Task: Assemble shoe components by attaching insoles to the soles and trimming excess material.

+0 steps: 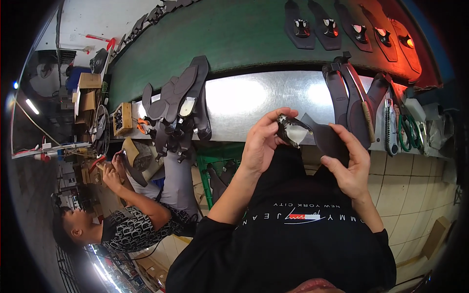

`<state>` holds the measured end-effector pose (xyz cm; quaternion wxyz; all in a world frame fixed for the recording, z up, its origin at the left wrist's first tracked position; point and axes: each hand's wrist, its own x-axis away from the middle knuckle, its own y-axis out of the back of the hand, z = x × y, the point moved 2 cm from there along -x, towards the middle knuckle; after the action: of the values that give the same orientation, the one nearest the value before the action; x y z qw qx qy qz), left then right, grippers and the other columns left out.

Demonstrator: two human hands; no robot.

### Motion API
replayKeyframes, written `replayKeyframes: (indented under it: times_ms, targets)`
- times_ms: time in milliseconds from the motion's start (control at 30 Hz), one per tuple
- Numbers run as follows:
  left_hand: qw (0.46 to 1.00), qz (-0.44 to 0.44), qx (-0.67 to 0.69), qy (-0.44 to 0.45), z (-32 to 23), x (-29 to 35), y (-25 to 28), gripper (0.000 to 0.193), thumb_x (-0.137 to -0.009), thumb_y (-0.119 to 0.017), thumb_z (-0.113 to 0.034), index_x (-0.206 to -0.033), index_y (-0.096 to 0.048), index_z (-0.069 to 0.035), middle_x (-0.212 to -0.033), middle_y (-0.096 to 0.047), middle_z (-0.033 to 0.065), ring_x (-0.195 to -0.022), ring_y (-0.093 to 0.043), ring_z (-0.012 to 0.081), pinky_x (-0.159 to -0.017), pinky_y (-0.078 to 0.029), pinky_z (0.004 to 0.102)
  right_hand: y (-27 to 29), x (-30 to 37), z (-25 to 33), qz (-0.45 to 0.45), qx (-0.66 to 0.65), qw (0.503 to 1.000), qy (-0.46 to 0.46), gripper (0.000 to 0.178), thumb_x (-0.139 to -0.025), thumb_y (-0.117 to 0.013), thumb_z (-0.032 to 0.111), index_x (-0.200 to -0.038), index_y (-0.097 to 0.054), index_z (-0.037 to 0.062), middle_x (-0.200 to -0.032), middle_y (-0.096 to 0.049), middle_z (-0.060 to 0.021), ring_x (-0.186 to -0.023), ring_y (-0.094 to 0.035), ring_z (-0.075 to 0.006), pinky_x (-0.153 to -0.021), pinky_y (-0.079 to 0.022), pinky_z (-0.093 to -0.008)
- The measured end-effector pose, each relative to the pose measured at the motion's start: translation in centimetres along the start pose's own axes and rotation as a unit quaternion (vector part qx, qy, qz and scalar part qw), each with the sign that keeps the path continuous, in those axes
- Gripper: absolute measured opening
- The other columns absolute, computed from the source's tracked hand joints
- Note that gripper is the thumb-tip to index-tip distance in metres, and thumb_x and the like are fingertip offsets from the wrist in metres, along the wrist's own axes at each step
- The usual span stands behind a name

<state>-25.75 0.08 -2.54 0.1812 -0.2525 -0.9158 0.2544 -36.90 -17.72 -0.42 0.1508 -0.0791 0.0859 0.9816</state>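
Observation:
In front of my chest I hold a dark grey sandal sole (328, 140) between both hands. A black strap piece with a white patch (296, 133) is at its left end. My left hand (262, 141) pinches the strap end between thumb and fingers. My right hand (351, 168) is closed on the sole's right part, thumb on the near edge and fingers on the far one. Just beyond is a shiny metal ledge (234, 97). A heap of dark soles with straps (176, 100) hangs over the ledge to my left.
Several strapped soles lie on the green conveyor belt (244, 34), the rightmost under red light. Right of me are more soles (337, 93), a wooden-handled tool (367, 119), a box cutter (390, 124) and green-handled scissors (408, 132). A co-worker (141, 215) sits left, by a green crate (207, 171).

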Motion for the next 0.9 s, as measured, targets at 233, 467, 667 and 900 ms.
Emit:
replayKeyframes:
  times_ms: [233,467,667,900]
  targets:
    - [1.0,0.016,0.002,-0.019,0.37,0.64,0.08,0.034,-0.089,-0.056,-0.002,-0.122,-0.055,0.001,-0.123,-0.058,0.0137,-0.102,-0.061,0.0167,-0.082,-0.054,0.0282,-0.09,-0.11,0.67,-0.004,0.02,0.999,0.042,0.041,-0.077,-0.063,-0.005,-0.117,-0.058,-0.0032,-0.098,-0.063,-0.0118,-0.086,-0.061,-0.0174,-0.079,-0.046,-0.0266]
    - [0.998,0.019,0.037,-0.037,0.76,0.91,0.11,0.035,-0.084,-0.062,0.002,-0.118,-0.058,0.002,-0.122,-0.059,0.0151,-0.102,-0.061,0.0174,-0.082,-0.054,0.029,-0.71,-0.01,0.61,0.013,0.005,0.999,0.046,0.04,-0.076,-0.064,-0.006,-0.115,-0.061,-0.0006,-0.092,-0.063,-0.012,-0.079,-0.06,-0.0189,-0.073,-0.047,-0.0279]
    - [0.999,0.015,0.042,-0.031,0.74,0.9,-0.09,0.036,-0.081,-0.063,0.004,-0.117,-0.058,0.003,-0.121,-0.059,0.0163,-0.101,-0.062,0.0182,-0.083,-0.054,0.0303,-0.8,-0.12,0.43,0.009,0.01,0.997,0.073,0.043,-0.072,-0.067,-0.005,-0.114,-0.061,-0.0005,-0.096,-0.065,-0.0138,-0.083,-0.062,-0.0224,-0.076,-0.048,-0.0289]
    - [0.999,0.012,0.042,-0.029,0.7,0.9,-0.22,0.036,-0.081,-0.064,0.004,-0.116,-0.059,0.003,-0.12,-0.06,0.0162,-0.1,-0.062,0.0182,-0.085,-0.053,0.0307,-0.75,-0.07,0.24,0.017,-0.005,0.998,0.061,0.042,-0.072,-0.067,-0.006,-0.113,-0.062,-0.0009,-0.097,-0.065,-0.0142,-0.085,-0.063,-0.0224,-0.076,-0.048,-0.0289]
